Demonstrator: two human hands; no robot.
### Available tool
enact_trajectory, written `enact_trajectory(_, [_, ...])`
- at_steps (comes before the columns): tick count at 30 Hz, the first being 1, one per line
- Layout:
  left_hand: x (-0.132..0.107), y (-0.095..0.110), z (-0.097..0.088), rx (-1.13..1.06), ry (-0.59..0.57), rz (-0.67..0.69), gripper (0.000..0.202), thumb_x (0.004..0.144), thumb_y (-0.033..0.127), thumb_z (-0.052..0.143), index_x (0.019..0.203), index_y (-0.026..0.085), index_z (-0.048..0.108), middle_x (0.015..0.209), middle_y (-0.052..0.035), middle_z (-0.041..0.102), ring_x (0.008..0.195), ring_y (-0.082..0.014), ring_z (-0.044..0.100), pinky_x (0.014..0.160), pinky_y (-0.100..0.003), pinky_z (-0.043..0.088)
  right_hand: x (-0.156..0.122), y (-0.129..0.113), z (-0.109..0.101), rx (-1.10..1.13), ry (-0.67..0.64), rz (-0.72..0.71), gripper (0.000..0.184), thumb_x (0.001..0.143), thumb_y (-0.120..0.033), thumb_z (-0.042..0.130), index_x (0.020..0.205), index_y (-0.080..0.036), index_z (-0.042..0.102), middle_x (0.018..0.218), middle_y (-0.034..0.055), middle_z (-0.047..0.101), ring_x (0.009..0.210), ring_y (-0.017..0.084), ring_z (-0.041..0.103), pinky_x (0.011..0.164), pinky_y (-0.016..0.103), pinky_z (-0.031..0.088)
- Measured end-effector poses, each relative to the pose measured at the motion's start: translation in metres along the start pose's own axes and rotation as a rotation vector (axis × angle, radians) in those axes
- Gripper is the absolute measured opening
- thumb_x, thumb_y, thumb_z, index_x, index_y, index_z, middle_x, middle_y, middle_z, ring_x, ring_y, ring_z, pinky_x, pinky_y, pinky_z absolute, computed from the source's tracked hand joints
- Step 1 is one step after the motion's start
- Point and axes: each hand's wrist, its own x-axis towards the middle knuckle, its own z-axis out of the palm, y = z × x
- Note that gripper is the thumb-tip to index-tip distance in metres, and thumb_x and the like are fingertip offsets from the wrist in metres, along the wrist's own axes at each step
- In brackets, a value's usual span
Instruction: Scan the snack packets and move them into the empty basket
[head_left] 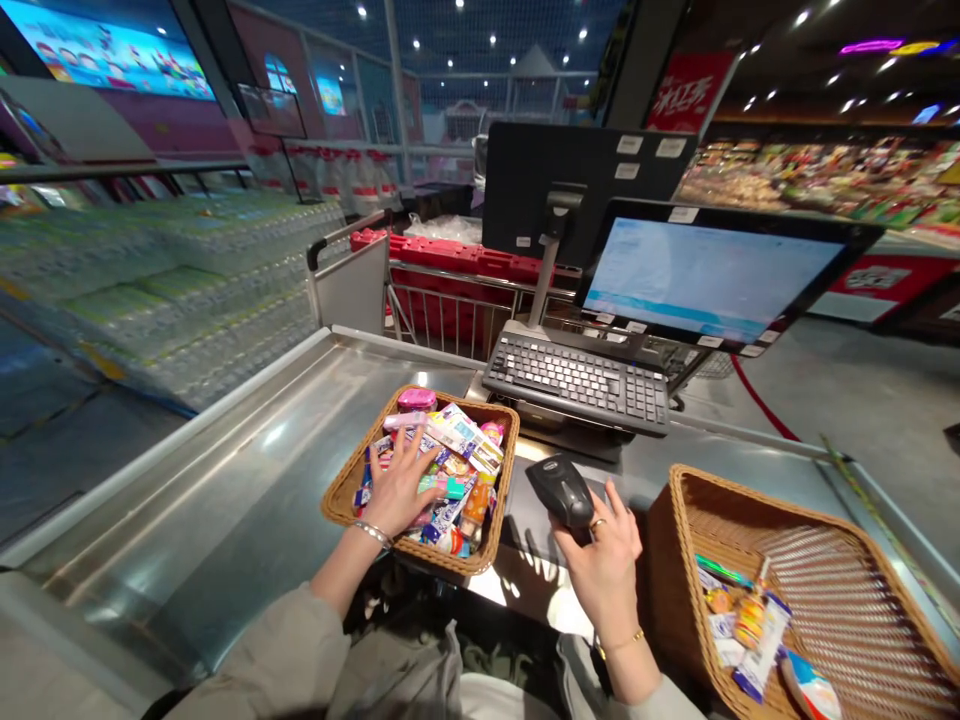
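My left hand (397, 485) lies flat with fingers spread on a pile of small packaged items inside a wicker basket (341, 495) on the steel checkout counter. My right hand (604, 560) is wrapped round the handle of a black barcode scanner (561, 488), which points toward that basket. A second wicker basket (840, 530) stands at the right and holds a few packets (750, 625) in its near corner.
A black keyboard (577, 378) and a tilted lit screen (712, 280) stand behind the baskets, with a second monitor's back (577, 180) further off. A red shopping cart (450, 290) stands beyond the counter. Stacked bottled water (165, 290) fills the left side.
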Motion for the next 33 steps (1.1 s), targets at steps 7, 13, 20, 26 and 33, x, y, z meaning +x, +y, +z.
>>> enact_trajectory(7, [-0.013, -0.022, 0.006, -0.004, -0.039, -0.039, 0.048, 0.082, 0.047, 0.064, 0.127, 0.031, 0.058, 0.157, -0.0102, 0.028, 0.147, -0.0376, 0.011, 0.108, -0.072, -0.003, 0.002, -0.006, 0.010, 0.001, -0.005, -0.025, 0.026, 0.077, -0.040, 0.061, 0.093, -0.021, 0.067, 0.117, 0.0085, 0.068, 0.132, 0.035, 0.042, 0.107, 0.061, 0.025])
enact_trajectory(13, [-0.009, -0.030, 0.005, -0.008, -0.086, -0.051, 0.037, 0.083, 0.055, 0.060, 0.108, 0.029, 0.068, 0.155, -0.0091, 0.033, 0.147, -0.0376, 0.012, 0.107, -0.073, -0.006, 0.005, -0.014, 0.010, 0.001, 0.004, -0.041, 0.024, 0.076, -0.037, 0.062, 0.092, -0.020, 0.067, 0.116, 0.0089, 0.069, 0.131, 0.035, 0.044, 0.106, 0.059, 0.027])
enact_trajectory(20, [0.004, -0.034, 0.005, -0.015, -0.179, 0.012, 0.037, 0.081, 0.056, 0.060, 0.105, 0.030, 0.070, 0.153, -0.0101, 0.038, 0.146, -0.0398, 0.014, 0.104, -0.075, -0.008, 0.006, -0.015, 0.007, 0.018, 0.011, -0.018, 0.020, 0.075, -0.035, 0.060, 0.086, -0.021, 0.067, 0.113, 0.0091, 0.070, 0.131, 0.034, 0.045, 0.106, 0.058, 0.028])
enact_trajectory(26, [0.009, -0.034, 0.003, -0.029, -0.230, 0.000, 0.032, 0.079, 0.051, 0.064, 0.104, 0.031, 0.071, 0.153, -0.0081, 0.037, 0.146, -0.0407, 0.012, 0.103, -0.076, -0.006, 0.005, -0.014, 0.003, 0.020, -0.004, 0.024, 0.022, 0.074, -0.037, 0.060, 0.088, -0.022, 0.068, 0.117, 0.0075, 0.068, 0.132, 0.034, 0.043, 0.107, 0.060, 0.024])
enact_trajectory(33, [0.007, -0.027, -0.008, -0.011, -0.230, 0.016, 0.032, 0.076, 0.050, 0.068, 0.101, 0.031, 0.071, 0.152, -0.0073, 0.039, 0.147, -0.0385, 0.012, 0.105, -0.075, -0.005, 0.003, -0.009, -0.004, 0.000, -0.010, 0.025, 0.027, 0.076, -0.031, 0.059, 0.100, -0.022, 0.067, 0.121, 0.0072, 0.066, 0.134, 0.034, 0.040, 0.107, 0.061, 0.023])
